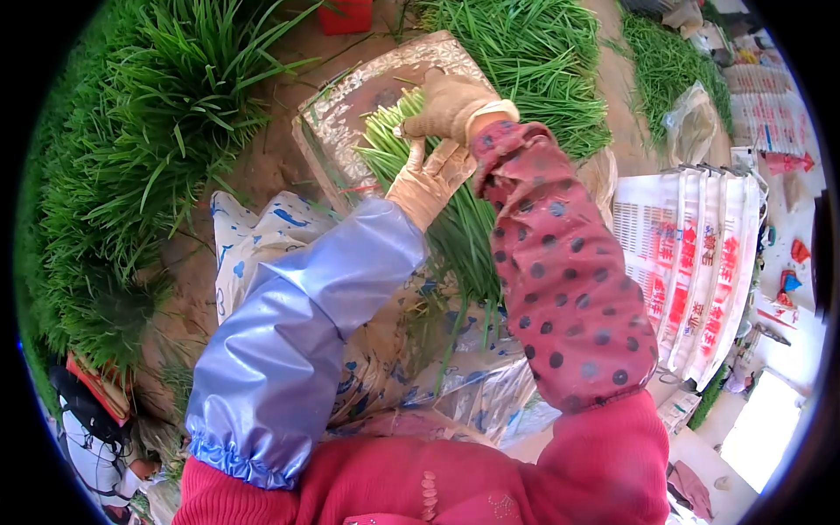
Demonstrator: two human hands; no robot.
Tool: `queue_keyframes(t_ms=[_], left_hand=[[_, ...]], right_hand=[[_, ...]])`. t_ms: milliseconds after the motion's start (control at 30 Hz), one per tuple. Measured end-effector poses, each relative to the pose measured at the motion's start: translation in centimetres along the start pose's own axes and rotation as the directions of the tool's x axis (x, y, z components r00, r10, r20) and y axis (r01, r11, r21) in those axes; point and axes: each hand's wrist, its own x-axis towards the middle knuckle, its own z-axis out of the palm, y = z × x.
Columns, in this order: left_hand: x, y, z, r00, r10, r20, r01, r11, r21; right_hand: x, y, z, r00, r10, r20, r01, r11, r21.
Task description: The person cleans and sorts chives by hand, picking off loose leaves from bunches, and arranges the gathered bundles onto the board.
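Note:
A bunch of green chives point(472, 236) lies slanted over a patterned board point(350, 92), its pale cut ends pointing to the upper left and its leaves hanging toward my lap. My left hand point(429, 182), in a thin tan glove, is closed around the near side of the bunch, with the thumb up along the stems. On the far side, my right hand point(448, 105), in a brown knit glove, grips the bunch near its pale ends. Part of the right fingers is hidden behind the stems and the other hand.
Dense heaps of chives point(149, 131) stand at the left, with another pile point(525, 61) behind the board. White crates with red lettering point(687, 262) are stacked at the right. A red object point(346, 15) sits at the top. Clear plastic sheeting point(472, 394) covers my lap.

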Motion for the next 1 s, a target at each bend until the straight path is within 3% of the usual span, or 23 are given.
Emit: queue_keyframes(t_ms=[67,133,233,267,333,367,400,467,500,667,733,800,833,867,900,967,1000], left_hand=[[0.2,0.4,0.4,0.997,0.006,0.076,-0.001,0.998,-0.055],[-0.2,0.2,0.4,0.999,0.013,-0.044,-0.012,1.0,0.016],[-0.4,-0.6,-0.3,0.994,0.07,-0.081,-0.08,0.988,-0.131],[-0.5,-0.6,-0.5,0.993,0.072,-0.089,-0.083,0.988,-0.131],[-0.9,-0.5,-0.7,0.954,-0.066,-0.292,0.046,0.996,-0.075],[-1.1,-0.6,-0.9,0.945,-0.083,-0.318,0.04,0.99,-0.137],[-0.9,-0.6,-0.5,0.942,-0.073,-0.328,0.031,0.991,-0.133],[-0.3,-0.2,0.8,0.832,-0.193,-0.52,0.108,0.976,-0.189],[0.0,-0.4,0.8,0.796,-0.235,-0.557,0.129,0.966,-0.223],[0.1,-1.0,1.7,0.85,-0.261,-0.458,0.175,0.959,-0.222],[0.2,-1.3,1.9,0.853,-0.257,-0.454,0.183,0.962,-0.201],[0.3,-1.8,1.7,0.918,-0.231,-0.323,0.19,0.97,-0.154],[0.3,-2.2,1.6,0.933,-0.209,-0.294,0.171,0.974,-0.152],[0.5,-2.4,1.3,0.97,-0.175,-0.166,0.182,0.983,0.028],[0.3,-2.8,1.2,0.979,-0.153,-0.134,0.166,0.982,0.09],[0.5,-3.2,2.1,0.991,-0.109,-0.083,0.117,0.989,0.091],[1.1,-3.2,2.8,0.994,-0.099,-0.054,0.101,0.994,0.043]], right_hand=[[0.7,-0.5,0.7,1.0,0.025,0.001,-0.025,0.992,-0.121],[0.8,-0.6,0.7,0.999,0.033,0.028,-0.029,0.992,-0.126],[1.1,0.6,0.3,0.998,0.062,-0.005,-0.061,0.992,0.11],[0.6,1.4,0.2,0.998,0.068,-0.011,-0.066,0.992,0.108],[-0.7,3.4,0.4,0.988,0.074,-0.133,0.005,0.859,0.512],[-0.1,4.8,1.2,0.988,0.104,-0.112,-0.007,0.766,0.643],[0.4,6.2,2.1,0.986,0.114,-0.121,-0.009,0.764,0.646],[1.5,8.8,4.0,0.967,0.025,-0.255,0.207,0.513,0.833],[1.6,9.1,4.3,0.969,0.024,-0.248,0.219,0.389,0.895],[2.6,10.6,5.5,0.962,-0.047,-0.269,0.27,0.311,0.911],[1.3,9.7,5.0,0.949,-0.148,-0.279,0.279,-0.019,0.96],[1.2,9.5,5.2,0.94,-0.156,-0.304,0.305,-0.015,0.952],[1.5,9.3,5.7,0.939,-0.156,-0.308,0.288,-0.135,0.948],[1.8,9.3,6.1,0.937,-0.146,-0.316,0.273,-0.255,0.928],[2.3,9.2,6.1,0.936,-0.147,-0.32,0.298,-0.151,0.942],[0.5,6.8,5.9,0.928,0.024,-0.371,0.371,-0.12,0.921],[-0.2,5.8,5.0,0.892,0.106,-0.439,0.383,0.34,0.859]])
